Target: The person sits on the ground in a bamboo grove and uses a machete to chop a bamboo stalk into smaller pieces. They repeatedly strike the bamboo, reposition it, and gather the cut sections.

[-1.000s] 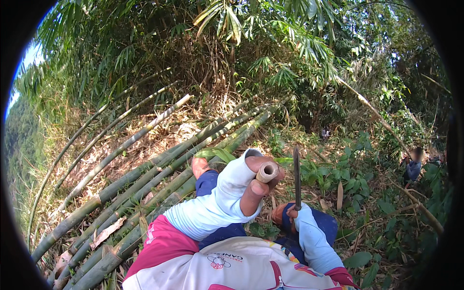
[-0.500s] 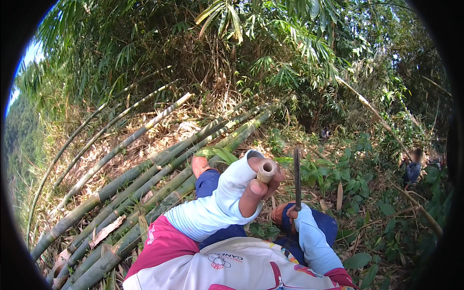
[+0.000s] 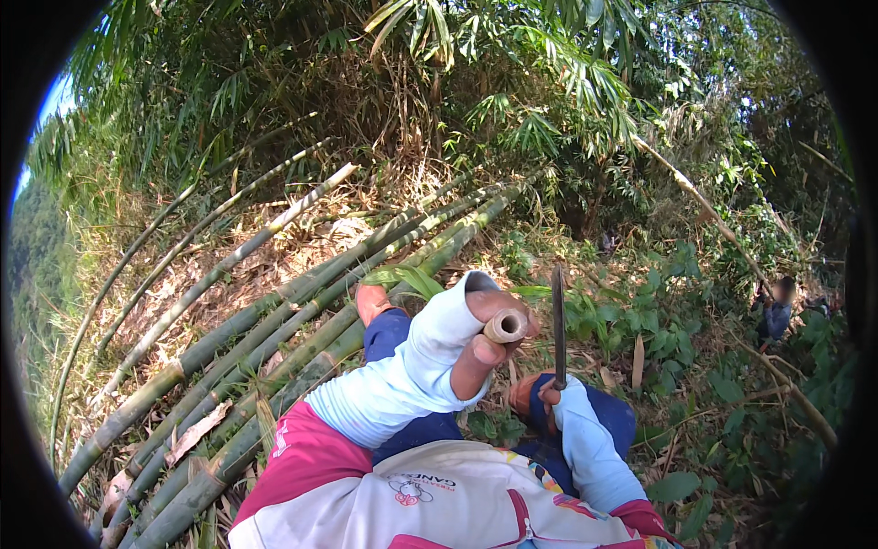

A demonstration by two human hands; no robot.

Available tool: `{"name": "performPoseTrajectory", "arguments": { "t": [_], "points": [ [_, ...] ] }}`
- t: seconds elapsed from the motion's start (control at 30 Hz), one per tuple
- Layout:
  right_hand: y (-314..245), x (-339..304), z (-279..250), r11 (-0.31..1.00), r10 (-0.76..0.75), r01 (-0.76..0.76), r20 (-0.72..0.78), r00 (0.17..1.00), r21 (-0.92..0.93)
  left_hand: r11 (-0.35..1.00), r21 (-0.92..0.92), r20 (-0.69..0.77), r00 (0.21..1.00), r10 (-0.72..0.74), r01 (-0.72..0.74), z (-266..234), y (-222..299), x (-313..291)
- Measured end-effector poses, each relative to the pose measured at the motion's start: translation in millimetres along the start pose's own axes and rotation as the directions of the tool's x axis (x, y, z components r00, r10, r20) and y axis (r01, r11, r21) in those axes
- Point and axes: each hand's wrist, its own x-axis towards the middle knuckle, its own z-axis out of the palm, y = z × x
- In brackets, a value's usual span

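My left hand [image 3: 477,359], in a light blue sleeve, is wrapped round a hollow bamboo piece [image 3: 506,326]. The open round end of the bamboo faces up toward me, and its length below the hand is hidden. To the right and a little lower, my right hand [image 3: 550,397] grips a machete [image 3: 559,322] with its dark narrow blade pointing up and away. Blade and bamboo appear apart. Its handle is mostly covered by my fingers.
Several long green bamboo poles [image 3: 265,340] lie slanting across the ground at the left. Leafy plants [image 3: 663,325] grow at the right, where a leaning pole [image 3: 700,203] stands before a distant person [image 3: 776,311]. Dense bamboo thicket rises behind.
The bamboo in my left hand has dropped slightly relative to the ground, and its open end turns a little more toward me. The machete stays nearly where it was. Both grips are unchanged.
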Motion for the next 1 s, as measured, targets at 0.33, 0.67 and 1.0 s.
{"name": "performPoseTrajectory", "arguments": {
  "t": [0.33, 0.67, 1.0],
  "points": [
    [15.0, 7.6, -8.9, 0.996, 0.091, -0.090, 0.047, 0.995, -0.007, 0.965, 0.239, 0.234, 0.971, 0.050, -0.107, -6.3, 11.2, 13.7],
    [23.4, 11.7, -10.7, 0.992, 0.124, -0.123, 0.022, 0.992, -0.017, 0.955, 0.271, 0.248, 0.967, 0.054, -0.122, -11.5, 5.5, 12.6],
    [25.9, 16.3, -13.4, 0.910, 0.078, -0.187, 0.289, 0.954, 0.370, 0.965, 0.235, 0.226, 0.972, 0.060, -0.114, -10.9, 3.2, 8.9]
  ]
}}
